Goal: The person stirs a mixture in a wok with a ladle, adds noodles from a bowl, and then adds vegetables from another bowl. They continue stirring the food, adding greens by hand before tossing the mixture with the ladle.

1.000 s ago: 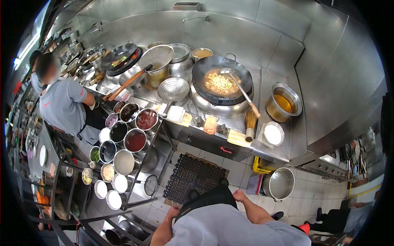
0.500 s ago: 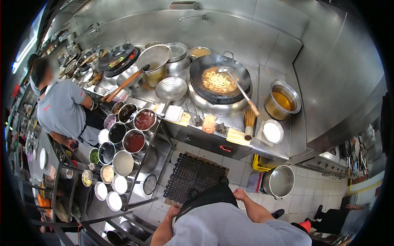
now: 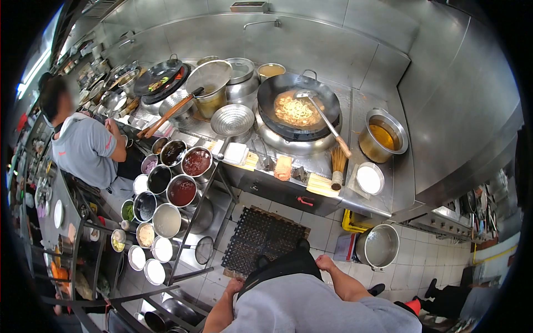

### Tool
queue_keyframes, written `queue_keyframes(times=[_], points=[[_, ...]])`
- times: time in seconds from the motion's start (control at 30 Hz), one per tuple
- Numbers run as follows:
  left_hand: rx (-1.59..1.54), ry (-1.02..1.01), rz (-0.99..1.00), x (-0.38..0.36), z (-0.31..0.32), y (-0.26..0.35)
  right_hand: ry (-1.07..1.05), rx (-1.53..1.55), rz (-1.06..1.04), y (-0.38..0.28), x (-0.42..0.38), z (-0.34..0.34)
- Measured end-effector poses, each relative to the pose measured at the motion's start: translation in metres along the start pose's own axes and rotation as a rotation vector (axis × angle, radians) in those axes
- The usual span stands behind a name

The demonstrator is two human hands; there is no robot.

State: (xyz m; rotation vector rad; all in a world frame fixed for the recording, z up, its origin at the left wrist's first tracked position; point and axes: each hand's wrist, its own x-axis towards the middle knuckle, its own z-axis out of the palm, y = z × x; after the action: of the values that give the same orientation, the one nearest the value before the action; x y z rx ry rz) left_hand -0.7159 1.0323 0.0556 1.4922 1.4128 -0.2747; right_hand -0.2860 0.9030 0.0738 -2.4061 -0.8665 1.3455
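My left hand hangs at the left of my black apron, its fingers curled in with nothing visible in them. On the other side, my right hand is also closed beside my hip and looks bare. Both are away from the stove. In front of me a black wok sits on the burner, with pale sliced food in brown liquid inside. A long-handled wok ladle leans in it, its wooden handle over the counter edge. A bamboo brush stands near that handle.
Metal pots of sauces, such as a red one, fill the rack at left. A perforated strainer and an oil pot flank the wok. A large pot stands right; a black mat lies underfoot. A co-worker stands left.
The co-worker at left has turned and leaned, bringing the hands together in front near the counter. My hands, the wok and the ladle are practically where they were.
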Motion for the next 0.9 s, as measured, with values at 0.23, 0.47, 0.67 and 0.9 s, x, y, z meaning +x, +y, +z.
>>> queue_keyframes(times=[0.23, 0.47, 0.67, 0.9], points=[[0.028, 0.024, 0.021, 0.0, 0.002, 0.003, 0.002, 0.004, 0.002, 0.001, 0.003, 0.0], [0.023, 0.007, 0.018, 0.003, 0.003, 0.002, -0.028, 0.031, 0.011, -0.001, -0.001, -0.004], [-0.006, -0.023, -0.01, -0.01, -0.007, 0.016, -0.032, 0.046, 0.022, -0.003, 0.002, -0.002], [0.047, 0.007, 0.033, 0.01, -0.001, -0.01, 0.007, 0.007, 0.044, -0.004, 0.003, 0.002]])
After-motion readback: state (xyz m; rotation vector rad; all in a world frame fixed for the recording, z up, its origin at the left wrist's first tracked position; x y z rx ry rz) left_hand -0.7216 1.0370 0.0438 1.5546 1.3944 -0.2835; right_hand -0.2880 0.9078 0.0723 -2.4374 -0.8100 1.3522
